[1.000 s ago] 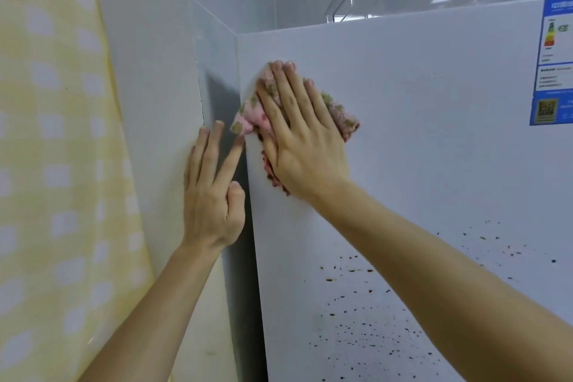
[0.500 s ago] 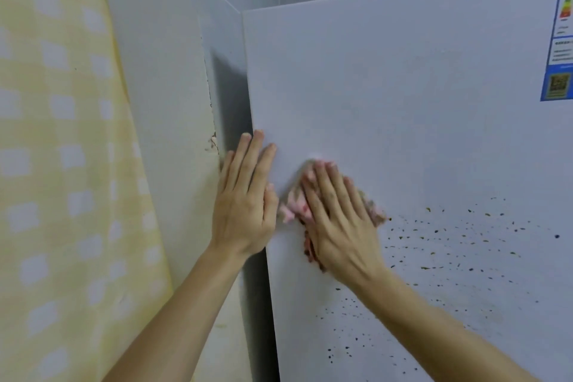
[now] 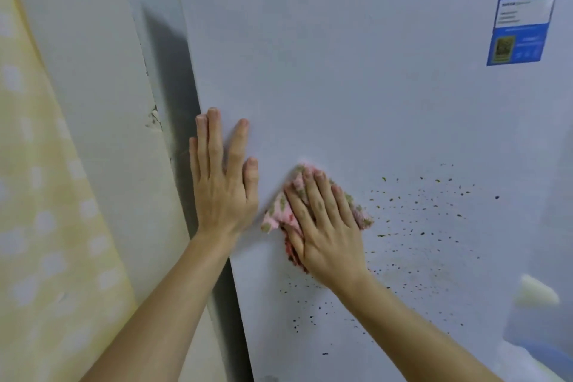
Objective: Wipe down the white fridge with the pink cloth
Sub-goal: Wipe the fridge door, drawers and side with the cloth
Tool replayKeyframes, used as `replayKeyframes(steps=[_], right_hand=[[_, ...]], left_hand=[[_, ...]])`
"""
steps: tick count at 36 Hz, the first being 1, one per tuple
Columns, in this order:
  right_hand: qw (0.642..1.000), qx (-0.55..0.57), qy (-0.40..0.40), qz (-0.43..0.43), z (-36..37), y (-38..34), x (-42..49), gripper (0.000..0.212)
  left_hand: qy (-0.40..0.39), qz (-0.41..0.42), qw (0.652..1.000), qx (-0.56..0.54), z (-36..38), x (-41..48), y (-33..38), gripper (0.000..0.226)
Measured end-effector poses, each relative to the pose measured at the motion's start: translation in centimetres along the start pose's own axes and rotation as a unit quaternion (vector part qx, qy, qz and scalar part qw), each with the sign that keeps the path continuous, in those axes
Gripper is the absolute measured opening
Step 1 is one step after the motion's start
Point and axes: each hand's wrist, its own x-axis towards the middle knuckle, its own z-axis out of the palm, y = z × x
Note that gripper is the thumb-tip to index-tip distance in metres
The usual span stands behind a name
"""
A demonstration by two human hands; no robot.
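White fridge (image 3: 356,71): door front facing the camera, dark specks (image 3: 434,211) scattered across its lower part.
Pink cloth (image 3: 280,214): bunched, flat against the door at the specks' left edge.
Right hand (image 3: 325,226): fingers straight, pressing the cloth.
Left hand (image 3: 221,183): flat, fingers straight, on the door's left edge beside the cloth.
Energy label (image 3: 524,9): door's upper right.

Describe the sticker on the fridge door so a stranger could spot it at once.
Start at the broad white fridge door. In its upper right corner, well above the dark speckles, sits a rectangular paper label, white above and blue below. Nothing else on the door bears print.
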Motion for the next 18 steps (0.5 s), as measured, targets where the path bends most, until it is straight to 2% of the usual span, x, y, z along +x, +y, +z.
replayKeyframes(steps=[7, 13, 18], right_hand=[[1.0, 0.007, -0.005, -0.003, -1.1, 1.5, 1.7, 0.058], [0.991, -0.012, 0.076, 0.105, -3.1, 4.6, 10.1, 0.057], [0.986, -0.018, 0.105, 0.128, -2.9, 4.7, 10.2, 0.056]], left_hand=[[0.005, 0.006, 1.0, -0.015, -0.4, 0.3, 1.2, 0.055], [0.01, 0.032, 0.998, -0.055, -0.1, 1.0, 2.6, 0.058], [0.016, 0.015, 0.998, -0.064, 0.5, 0.9, 3.5, 0.059]])
